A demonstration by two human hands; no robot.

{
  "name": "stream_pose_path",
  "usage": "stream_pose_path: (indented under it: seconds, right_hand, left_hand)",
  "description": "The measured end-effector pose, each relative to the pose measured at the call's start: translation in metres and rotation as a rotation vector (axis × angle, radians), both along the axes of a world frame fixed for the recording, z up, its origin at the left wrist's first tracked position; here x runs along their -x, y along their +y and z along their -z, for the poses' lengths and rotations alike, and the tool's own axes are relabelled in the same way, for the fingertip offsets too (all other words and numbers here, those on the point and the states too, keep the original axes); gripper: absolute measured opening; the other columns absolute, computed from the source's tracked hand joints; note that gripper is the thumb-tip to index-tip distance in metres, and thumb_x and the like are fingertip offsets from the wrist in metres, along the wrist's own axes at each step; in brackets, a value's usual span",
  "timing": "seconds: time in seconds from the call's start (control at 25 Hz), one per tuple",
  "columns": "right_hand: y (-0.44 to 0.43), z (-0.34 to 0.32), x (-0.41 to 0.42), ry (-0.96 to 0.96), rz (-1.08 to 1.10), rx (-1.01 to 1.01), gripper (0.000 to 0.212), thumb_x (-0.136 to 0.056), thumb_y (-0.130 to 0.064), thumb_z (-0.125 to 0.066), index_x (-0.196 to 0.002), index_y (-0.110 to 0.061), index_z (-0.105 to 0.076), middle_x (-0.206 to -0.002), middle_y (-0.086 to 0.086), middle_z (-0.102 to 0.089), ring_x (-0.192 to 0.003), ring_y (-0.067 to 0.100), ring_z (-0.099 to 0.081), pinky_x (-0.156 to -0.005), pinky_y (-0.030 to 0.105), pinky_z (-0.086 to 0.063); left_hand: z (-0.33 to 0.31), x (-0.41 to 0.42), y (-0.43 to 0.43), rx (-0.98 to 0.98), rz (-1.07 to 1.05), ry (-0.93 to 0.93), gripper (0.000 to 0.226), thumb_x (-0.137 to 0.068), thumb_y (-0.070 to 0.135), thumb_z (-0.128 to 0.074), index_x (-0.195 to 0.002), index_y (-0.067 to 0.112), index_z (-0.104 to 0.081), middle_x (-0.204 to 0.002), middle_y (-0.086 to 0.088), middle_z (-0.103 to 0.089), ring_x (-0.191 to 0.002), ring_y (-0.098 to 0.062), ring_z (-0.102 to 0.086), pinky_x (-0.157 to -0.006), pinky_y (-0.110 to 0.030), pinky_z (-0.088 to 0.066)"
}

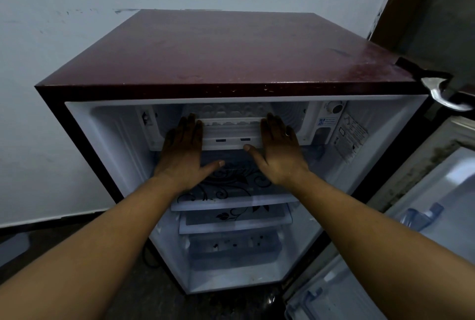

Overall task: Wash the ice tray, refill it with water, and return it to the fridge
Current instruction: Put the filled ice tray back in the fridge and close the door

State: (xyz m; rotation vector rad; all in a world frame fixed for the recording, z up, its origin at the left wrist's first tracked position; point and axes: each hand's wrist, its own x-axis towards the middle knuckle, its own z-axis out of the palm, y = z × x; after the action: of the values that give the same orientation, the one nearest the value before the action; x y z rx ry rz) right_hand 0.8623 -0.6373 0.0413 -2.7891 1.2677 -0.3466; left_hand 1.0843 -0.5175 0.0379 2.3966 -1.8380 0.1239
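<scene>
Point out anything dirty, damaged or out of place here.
Dark mould-like specks line the open fridge door gasket at the right. The maroon fridge top is scuffed and blotchy. Nothing looks spilled or askew.

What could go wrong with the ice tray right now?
1. The left hand and right hand only press flat on the ends of the ice tray, so the grip may slip and it could tilt.
2. Any water in it might spill onto the flowered shelf below.
3. The fridge door stands open, letting cold out.
</scene>
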Motion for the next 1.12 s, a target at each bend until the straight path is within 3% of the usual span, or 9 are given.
stream_pose_path:
  seconds: [0.08, 0.28, 0.48, 0.68, 0.92, 1.12]
  right_hand:
    - [0.008, 0.002, 0.004, 0.005, -0.001, 0.017, 0.099, -0.094, -0.074, -0.006, -0.165, -0.005, -0.011, -0.173, 0.016, -0.004, -0.16, 0.033, -0.006, -0.129, 0.049, -0.004]
    - [0.056, 0.014, 0.022, 0.012, -0.015, 0.015, 0.087, -0.101, -0.067, -0.019, -0.162, -0.005, -0.025, -0.169, 0.021, -0.019, -0.157, 0.037, -0.015, -0.128, 0.055, -0.012]
    - [0.134, 0.028, 0.047, 0.027, 0.002, -0.107, 0.076, -0.104, -0.057, -0.023, -0.161, -0.007, -0.029, -0.168, 0.02, -0.026, -0.156, 0.037, -0.021, -0.127, 0.054, -0.017]
    - [0.219, 0.033, 0.092, 0.032, 0.101, -0.212, 0.064, -0.111, -0.043, -0.033, -0.164, -0.01, -0.02, -0.171, 0.016, -0.017, -0.158, 0.034, -0.013, -0.128, 0.051, -0.014]
    - [0.328, 0.039, 0.174, 0.017, 0.304, -0.316, 0.064, -0.11, -0.043, -0.035, -0.163, -0.009, -0.022, -0.169, 0.02, -0.021, -0.157, 0.037, -0.017, -0.128, 0.051, -0.017]
    - [0.4, 0.044, 0.255, -0.031, 0.555, -0.345, 0.063, -0.109, -0.042, -0.038, -0.161, -0.007, -0.028, -0.168, 0.021, -0.023, -0.157, 0.038, -0.019, -0.126, 0.05, -0.02]
  left_hand:
    - [0.004, 0.005, 0.008, 0.04, 0.006, 0.001, 0.12, -0.087, 0.09, -0.032, -0.168, 0.007, -0.001, -0.177, -0.015, 0.005, -0.163, -0.033, 0.001, -0.131, -0.054, -0.007]
    - [0.022, 0.033, 0.05, 0.087, 0.043, 0.021, 0.114, -0.087, 0.085, -0.03, -0.166, 0.003, -0.02, -0.174, -0.021, -0.016, -0.16, -0.038, -0.015, -0.129, -0.057, -0.017]
    - [0.032, 0.073, 0.115, -0.027, 0.092, 0.111, 0.111, -0.09, 0.082, -0.028, -0.168, 0.005, -0.011, -0.176, -0.017, -0.005, -0.163, -0.033, -0.004, -0.132, -0.052, -0.007]
    - [0.041, 0.116, 0.188, -0.138, 0.146, 0.164, 0.108, -0.095, 0.082, -0.032, -0.169, 0.009, -0.003, -0.177, -0.013, 0.006, -0.164, -0.031, 0.006, -0.133, -0.051, -0.003]
    - [0.047, 0.174, 0.27, -0.246, 0.307, 0.201, 0.105, -0.098, 0.076, -0.041, -0.169, 0.009, -0.002, -0.177, -0.013, 0.006, -0.164, -0.03, 0.007, -0.132, -0.049, -0.001]
    - [0.052, 0.23, 0.289, -0.283, 0.496, 0.194, 0.105, -0.097, 0.076, -0.045, -0.169, 0.009, -0.006, -0.177, -0.014, 0.002, -0.164, -0.032, 0.006, -0.132, -0.05, -0.002]
